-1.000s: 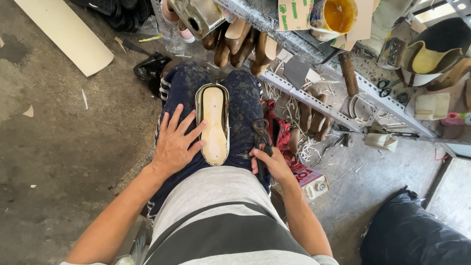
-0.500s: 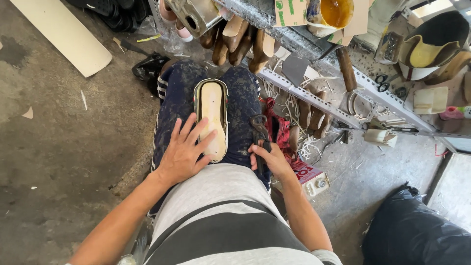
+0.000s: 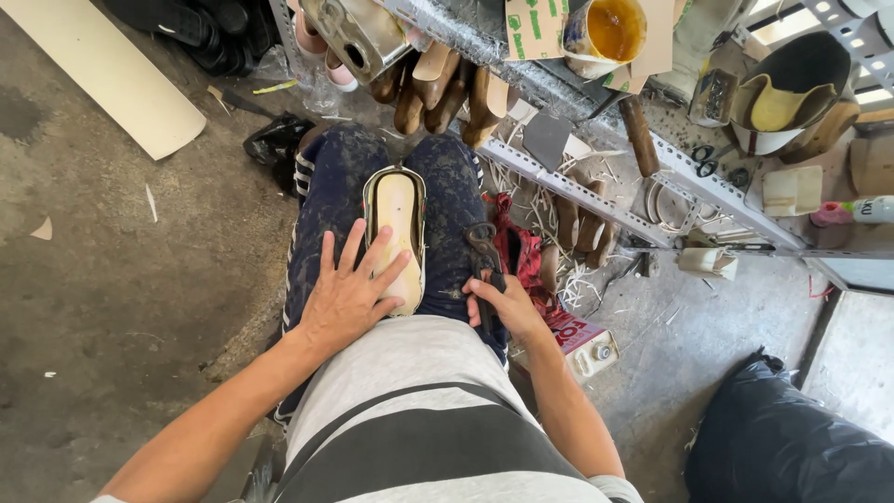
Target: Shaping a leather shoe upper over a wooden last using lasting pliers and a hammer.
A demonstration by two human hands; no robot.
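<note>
**Lap bench: shoe last, pincers, surrounding stock**

Surroundings: metal rack (image 3: 596, 191) ahead, carrying wooden lasts (image 3: 438, 88), a tub of amber glue (image 3: 605, 33) and scissors (image 3: 705, 160); pale board (image 3: 112, 70) on the concrete floor to the left; black bag (image 3: 792, 438) lower right. Nothing lies between the hands and the work.

Change: the left hand has slid forward along the thigh onto the work since the earlier frames; the right hand stays put.

Hands: left hand (image 3: 349, 293) flat, fingers spread, resting on the lower end of the pale shoe last (image 3: 396, 224), which lies lengthwise between the knees. Right hand (image 3: 503, 303) curled around the handles of dark pincers (image 3: 482, 253) on the right thigh.
</note>
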